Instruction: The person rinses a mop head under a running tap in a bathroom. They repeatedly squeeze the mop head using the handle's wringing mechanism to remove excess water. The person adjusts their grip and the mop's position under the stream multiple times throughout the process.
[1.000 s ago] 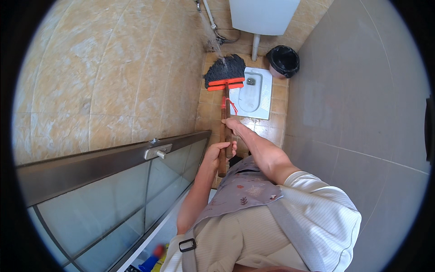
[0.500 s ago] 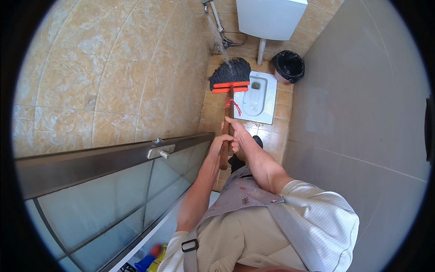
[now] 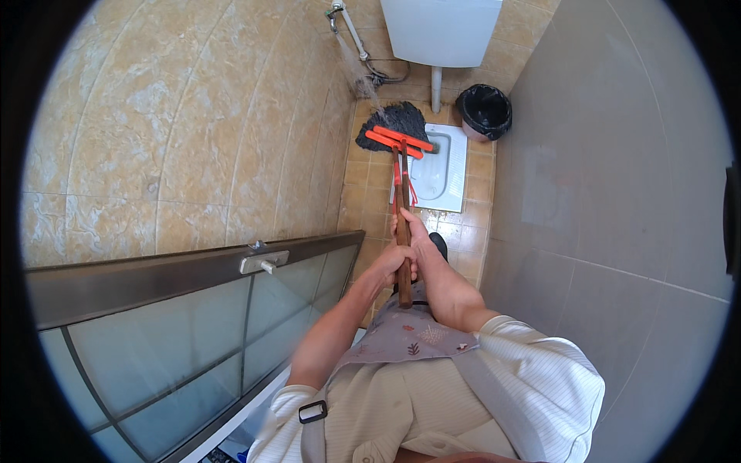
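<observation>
Two mops with brown wooden handles (image 3: 403, 197), red crossbars (image 3: 401, 139) and dark grey strands (image 3: 405, 114) lean away from me, side by side. My left hand (image 3: 397, 261) is wrapped around the handles near their lower end. Farther up, my right hand (image 3: 414, 226) also grips them; some of its fingers are hidden behind the wood. The strands rest on the floor and partly over the far left of the white squat toilet (image 3: 455, 181). Water (image 3: 356, 69) sprays down onto them from an open wall tap (image 3: 333, 19).
A white cistern (image 3: 441, 35) hangs on the far wall. The lined waste bin (image 3: 486, 112) stands right of the toilet. At my left is a frosted glass door (image 3: 185, 339) with a metal latch (image 3: 264, 263). A grey wall (image 3: 594, 193) bounds the right side.
The handle ends have come closer to me and shifted right. The red crossbars, level before, now slant down to the right, and the two handles show more apart. Both hands keep their grip.
</observation>
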Action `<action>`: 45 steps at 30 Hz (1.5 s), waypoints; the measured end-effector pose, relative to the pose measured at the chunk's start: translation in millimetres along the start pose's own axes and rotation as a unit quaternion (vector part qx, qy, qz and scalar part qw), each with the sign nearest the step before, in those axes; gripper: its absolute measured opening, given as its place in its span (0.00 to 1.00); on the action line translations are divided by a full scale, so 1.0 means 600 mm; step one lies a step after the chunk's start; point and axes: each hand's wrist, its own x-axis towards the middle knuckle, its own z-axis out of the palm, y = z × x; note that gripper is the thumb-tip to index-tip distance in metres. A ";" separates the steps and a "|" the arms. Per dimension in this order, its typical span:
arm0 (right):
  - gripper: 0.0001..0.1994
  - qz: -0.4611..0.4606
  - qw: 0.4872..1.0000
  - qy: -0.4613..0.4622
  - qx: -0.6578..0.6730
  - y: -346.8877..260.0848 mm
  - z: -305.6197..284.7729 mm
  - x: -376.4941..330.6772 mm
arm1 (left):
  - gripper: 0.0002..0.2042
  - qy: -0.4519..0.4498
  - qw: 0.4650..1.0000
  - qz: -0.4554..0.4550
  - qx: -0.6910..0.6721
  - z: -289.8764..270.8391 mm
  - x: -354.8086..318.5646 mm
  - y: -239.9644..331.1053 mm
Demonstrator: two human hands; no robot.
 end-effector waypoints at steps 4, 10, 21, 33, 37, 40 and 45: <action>0.16 -0.009 0.999 0.039 -0.022 0.022 -0.003 -0.013 | 0.17 0.030 0.999 0.006 -0.029 -0.018 -0.012 -0.038; 0.18 0.016 0.995 -0.030 0.093 0.074 0.079 0.011 | 0.11 -0.084 0.945 -0.005 -0.315 -0.058 -0.112 -0.005; 0.10 0.055 0.989 -0.127 0.044 0.087 0.266 0.028 | 0.09 -0.249 0.771 0.104 -0.577 -0.040 -0.226 0.083; 0.08 0.045 0.982 0.063 -0.170 0.130 0.107 0.050 | 0.09 -0.065 0.932 0.028 -0.355 -0.157 -0.087 -0.038; 0.10 0.047 0.969 0.097 -0.223 0.139 0.073 0.045 | 0.10 -0.030 0.959 0.017 -0.282 -0.177 -0.067 -0.085; 0.10 0.046 0.965 0.098 -0.240 0.143 0.066 0.055 | 0.09 -0.020 0.955 0.015 -0.295 -0.180 -0.064 -0.083; 0.11 0.022 0.961 0.115 -0.252 0.144 0.073 0.079 | 0.10 -0.033 0.956 0.013 -0.292 -0.193 -0.056 -0.068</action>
